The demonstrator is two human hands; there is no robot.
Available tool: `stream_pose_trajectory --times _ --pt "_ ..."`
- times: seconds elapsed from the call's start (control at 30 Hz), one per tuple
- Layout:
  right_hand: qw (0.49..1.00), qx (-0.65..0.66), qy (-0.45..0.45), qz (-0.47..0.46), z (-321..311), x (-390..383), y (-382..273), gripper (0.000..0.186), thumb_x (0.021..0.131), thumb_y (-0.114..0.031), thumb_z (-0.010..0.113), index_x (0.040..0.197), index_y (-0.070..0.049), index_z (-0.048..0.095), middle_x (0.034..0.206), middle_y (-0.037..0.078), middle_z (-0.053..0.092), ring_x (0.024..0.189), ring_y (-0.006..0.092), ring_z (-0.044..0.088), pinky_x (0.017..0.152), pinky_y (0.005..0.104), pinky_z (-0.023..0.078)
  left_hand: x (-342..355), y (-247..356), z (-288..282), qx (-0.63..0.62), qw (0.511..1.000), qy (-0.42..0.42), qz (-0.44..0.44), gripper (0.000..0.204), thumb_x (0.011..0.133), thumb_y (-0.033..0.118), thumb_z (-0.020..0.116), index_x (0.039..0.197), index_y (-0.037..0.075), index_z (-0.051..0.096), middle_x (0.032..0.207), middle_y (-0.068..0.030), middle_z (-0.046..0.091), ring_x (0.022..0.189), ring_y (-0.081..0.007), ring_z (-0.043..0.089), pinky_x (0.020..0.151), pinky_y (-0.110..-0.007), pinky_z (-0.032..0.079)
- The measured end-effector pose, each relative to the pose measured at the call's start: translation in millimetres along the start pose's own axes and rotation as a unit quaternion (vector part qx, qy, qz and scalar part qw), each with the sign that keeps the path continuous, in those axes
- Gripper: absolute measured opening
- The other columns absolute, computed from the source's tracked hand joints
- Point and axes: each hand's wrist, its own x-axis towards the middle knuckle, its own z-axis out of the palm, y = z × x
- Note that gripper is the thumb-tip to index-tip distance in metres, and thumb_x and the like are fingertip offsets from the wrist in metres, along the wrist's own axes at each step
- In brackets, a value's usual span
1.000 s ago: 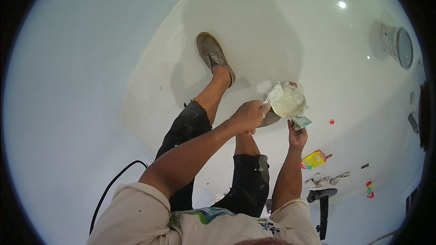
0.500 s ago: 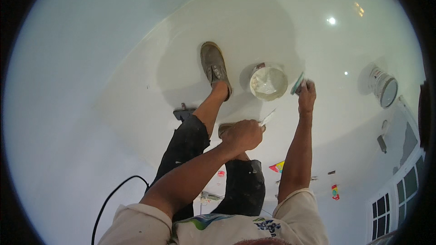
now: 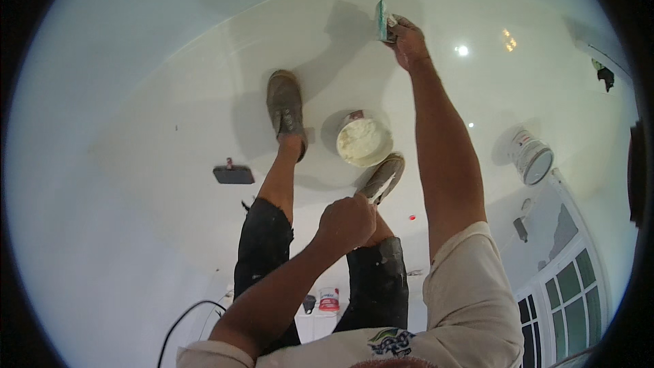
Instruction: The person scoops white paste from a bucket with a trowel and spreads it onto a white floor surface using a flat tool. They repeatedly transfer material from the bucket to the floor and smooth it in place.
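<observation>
My right hand point(image 3: 410, 44) reaches far ahead, fingers closed on a flat putty spreader point(image 3: 382, 24) with a green blade edge. White putty clings to the spreader, close to the far wall and its shadow. Lower down, in front of my right shin, my left hand point(image 3: 349, 223) is clenched round a small putty knife point(image 3: 383, 188); most of its handle is hidden in the fist, and white paste coats the blade. Between my feet and the outstretched arm stands a white bucket point(image 3: 355, 115) holding creamy white putty.
My two brown shoes point(image 3: 285, 105) flank the putty bucket, the right one almost against it. A phone-like black object point(image 3: 234, 175) lies on the left. Another white bucket point(image 3: 534, 165) is at the right, near a grey tool point(image 3: 520, 230). A red-and-white tub point(image 3: 329, 299) stands behind my legs.
My right hand has swung up and forward with the spreader, from beside the bucket toward the far wall. The left hand still grips the knife, slightly lower. The view has shifted.
</observation>
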Motion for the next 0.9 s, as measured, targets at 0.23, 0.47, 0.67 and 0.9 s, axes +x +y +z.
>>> stream_pose_trajectory --times 0.23,0.47,0.67,0.9 --pt "0.997 0.033 0.066 -0.01 17 29 -19 0.039 0.105 -0.012 0.056 0.14 0.006 0.052 0.123 0.019 0.063 0.11 0.029 0.067 0.09 0.0445 0.063 -8 7 33 -0.126 0.991 -0.004 -0.048 0.036 0.107 0.032 0.049 0.105 -0.004 0.056 0.074 -0.0237 0.068 0.071 -0.0442 0.07 0.067 -0.054 0.056" --pt "0.96 0.188 0.154 -0.142 57 91 -5 0.039 0.104 -0.004 0.05 0.14 0.01 0.049 0.124 0.022 0.063 0.104 0.0355 0.069 0.09 0.0478 0.065 -18 -26 28 -0.059 0.989 -0.117 -0.063 0.035 0.105 0.03 0.052 0.102 -0.003 0.059 0.078 -0.0226 0.072 0.072 -0.0391 0.073 0.068 -0.048 0.059" --pt "0.949 0.255 0.146 -0.119 101 96 20 0.032 0.106 -0.007 0.049 0.133 0.009 0.054 0.125 0.022 0.063 0.105 0.0348 0.068 0.088 0.0484 0.065 -13 -32 30 -0.046 0.986 -0.146 -0.066 0.035 0.105 0.03 0.052 0.098 -0.003 0.06 0.077 -0.0226 0.072 0.073 -0.0387 0.074 0.07 -0.048 0.06" --pt "0.939 0.272 0.149 -0.147 85 89 6 0.035 0.108 -0.009 0.045 0.136 0.011 0.051 0.128 0.021 0.06 0.107 0.0333 0.067 0.09 0.0452 0.065 -14 -35 11 -0.029 0.978 -0.194 -0.073 0.039 0.106 0.033 0.05 0.102 -0.005 0.061 0.078 -0.0229 0.071 0.076 -0.0403 0.073 0.072 -0.051 0.058"
